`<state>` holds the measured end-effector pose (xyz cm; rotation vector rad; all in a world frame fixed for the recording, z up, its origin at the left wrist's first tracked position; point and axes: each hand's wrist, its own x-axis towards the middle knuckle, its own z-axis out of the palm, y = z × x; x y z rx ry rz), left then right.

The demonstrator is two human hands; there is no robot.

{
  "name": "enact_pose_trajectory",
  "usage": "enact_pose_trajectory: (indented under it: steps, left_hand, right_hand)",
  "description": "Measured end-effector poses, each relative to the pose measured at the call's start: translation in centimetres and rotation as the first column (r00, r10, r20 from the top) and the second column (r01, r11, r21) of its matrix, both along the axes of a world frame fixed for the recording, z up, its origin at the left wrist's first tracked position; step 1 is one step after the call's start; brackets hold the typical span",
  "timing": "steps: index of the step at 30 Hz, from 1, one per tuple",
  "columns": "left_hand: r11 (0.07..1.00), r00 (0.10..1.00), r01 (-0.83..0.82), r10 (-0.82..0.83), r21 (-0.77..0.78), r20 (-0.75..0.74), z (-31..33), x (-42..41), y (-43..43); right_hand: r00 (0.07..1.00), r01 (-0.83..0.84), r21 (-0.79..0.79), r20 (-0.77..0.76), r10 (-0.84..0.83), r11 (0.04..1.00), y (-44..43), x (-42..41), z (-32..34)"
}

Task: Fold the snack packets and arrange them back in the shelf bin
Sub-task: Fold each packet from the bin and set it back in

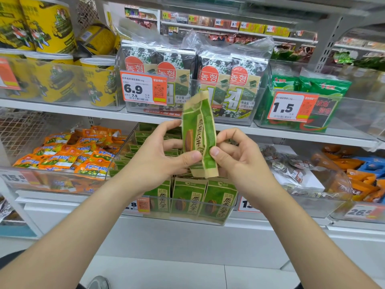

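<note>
A green and tan snack packet (200, 132) stands upright in mid-air, its sides folded in so it looks narrow. My left hand (158, 157) pinches its lower left edge with the thumb on the front. From the other side, my right hand (235, 157) pinches its lower right edge. Directly below and behind the packet is a clear shelf bin (210, 220) holding several matching green packets (188, 197) standing in rows.
Left of the bin is a tray of orange packets (68, 155); right of it lie dark and orange bags (358, 178). The shelf above carries seaweed packs (208, 80), yellow tubs (48, 24) and green packets (316, 88). White floor shows below.
</note>
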<state>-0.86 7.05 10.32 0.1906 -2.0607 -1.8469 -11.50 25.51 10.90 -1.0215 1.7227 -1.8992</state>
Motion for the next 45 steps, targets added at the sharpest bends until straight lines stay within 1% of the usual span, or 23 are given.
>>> enact_pose_trajectory:
  steps: [2,5,8,9,11,13,15,17,19,21,23,25,28,32,35,38,40,43,45]
  left_hand:
    - [1.0,0.999,-0.028,0.028,-0.003,-0.016,0.0,-0.2,0.3]
    - [0.995,0.995,-0.092,0.091,-0.035,-0.033,0.1,-0.2,0.6]
    - [0.988,0.989,-0.146,0.144,-0.054,-0.039,0.0,-0.2,0.6]
    - [0.99,0.991,-0.132,0.13,-0.042,-0.037,0.0,-0.2,0.6]
    - [0.998,0.998,-0.055,0.055,-0.008,-0.037,0.0,-0.2,0.5]
    - [0.994,0.996,0.065,-0.06,0.084,-0.063,0.0,-0.2,0.5]
    - [0.971,0.982,0.175,-0.16,0.163,-0.102,0.1,-0.1,0.5]
    - [0.957,0.968,0.234,-0.214,0.17,-0.128,0.1,-0.1,0.5]
    - [0.96,0.966,0.236,-0.214,0.152,-0.147,0.0,-0.1,0.4]
    - [0.969,0.968,0.211,-0.189,0.128,-0.163,-0.1,-0.2,0.3]
    - [0.977,0.969,0.186,-0.165,0.107,-0.185,-0.2,-0.2,0.3]
    - [0.988,0.97,0.15,-0.138,0.047,-0.2,0.0,-0.1,0.4]
    - [0.994,0.975,0.099,-0.106,-0.044,-0.198,0.3,0.2,0.6]
    - [0.998,0.983,0.026,-0.035,-0.052,-0.181,0.6,0.5,0.7]
    - [0.999,0.986,0.03,-0.035,-0.034,-0.16,0.7,0.6,0.6]
    - [0.998,0.99,0.041,-0.045,-0.037,-0.131,0.6,0.5,0.4]
    - [0.998,0.993,0.029,-0.034,-0.048,-0.114,0.5,0.5,0.3]
    - [1.0,0.997,-0.004,0.001,-0.028,-0.078,0.4,0.4,0.8]
    - [0.999,0.998,-0.025,0.027,0.03,-0.058,0.6,0.4,1.4]
  right_hand:
    - [0.999,0.042,0.024,-0.009,-0.042,0.999,0.0,0.0,0.3]
    - [0.989,0.133,0.088,-0.079,-0.126,0.987,0.0,0.2,0.2]
    - [0.976,0.188,0.155,-0.14,-0.167,0.97,-0.3,0.1,-0.3]
    - [0.973,0.206,0.167,-0.136,-0.185,0.964,-0.4,-0.1,-0.5]
    - [0.974,0.224,0.156,-0.058,-0.218,0.962,-0.6,-0.4,-1.0]
    - [0.97,0.235,0.119,0.04,-0.241,0.965,-0.6,-0.4,-1.2]
    - [0.964,0.246,0.073,0.085,-0.252,0.966,-0.7,-0.3,-1.1]
    - [0.956,0.292,0.033,0.03,-0.293,0.956,-0.8,-0.1,-1.1]
    - [0.938,0.344,0.01,-0.032,-0.344,0.939,-1.0,0.0,-1.1]
    - [0.954,0.294,0.008,-0.061,-0.293,0.956,-1.0,0.4,-1.1]
    - [0.977,0.192,0.027,-0.101,-0.188,0.981,-1.0,0.7,-1.3]
    - [0.982,0.129,0.041,-0.142,-0.122,0.991,-1.0,0.9,-1.6]
    - [0.99,0.061,0.028,-0.128,-0.057,0.998,-1.1,0.5,-1.7]
    - [0.987,-0.021,0.049,-0.158,0.028,0.999,-0.7,-0.1,-1.3]
    - [0.992,-0.024,0.048,-0.124,0.03,0.999,-0.7,-0.1,-1.3]
    - [0.998,-0.024,0.029,-0.057,0.026,0.999,-0.7,-0.1,-1.4]
    - [0.999,-0.029,0.044,-0.025,0.03,0.999,-0.6,-0.3,-1.3]
    - [0.998,0.011,0.12,-0.067,-0.003,0.993,-0.6,-0.4,-1.4]
    - [0.999,0.023,0.108,-0.046,-0.018,0.994,-0.7,-0.1,-1.4]
